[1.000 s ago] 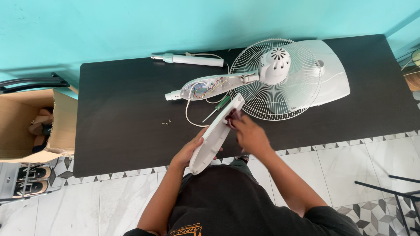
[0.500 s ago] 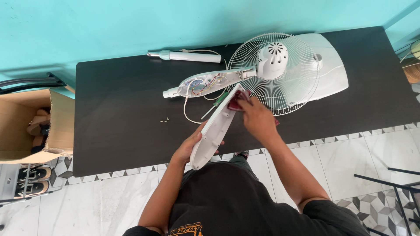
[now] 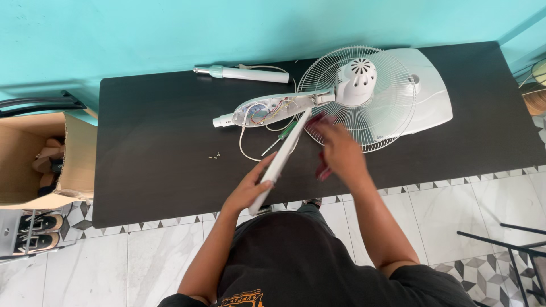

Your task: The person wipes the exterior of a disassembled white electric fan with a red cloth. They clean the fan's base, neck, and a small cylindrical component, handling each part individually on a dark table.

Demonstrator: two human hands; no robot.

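Nearest the front edge of the black tabletop [image 3: 142, 182], the person's left hand [image 3: 250, 190] grips a long white housing cover [image 3: 281, 161] by its lower end. The cover is tilted up off the surface, its far end pointing toward the opened fan neck, which looks like a way of keeping it clear of the wiring. The right hand [image 3: 340, 152] is blurred, just beside the cover near the front rim of the fan guard; something dark red [image 3: 323, 170] shows at its underside, and I cannot tell whether the fingers close on it. A green-handled screwdriver [image 3: 287, 135] lies under the raised cover, close to the work. A few small screws [image 3: 214, 156] sit apart, left of the hands, on bare tabletop.

Further in, the open fan neck [image 3: 264, 109] lies flat with its coloured wires exposed. It joins the motor hub [image 3: 356, 74], which rests on the wire guard [image 3: 341, 96] and the white base [image 3: 429, 94]. Along the back edge lies a white pole section [image 3: 244, 73].

Off the left end, an open cardboard box [image 3: 74, 165] holds some brownish things I cannot make out.
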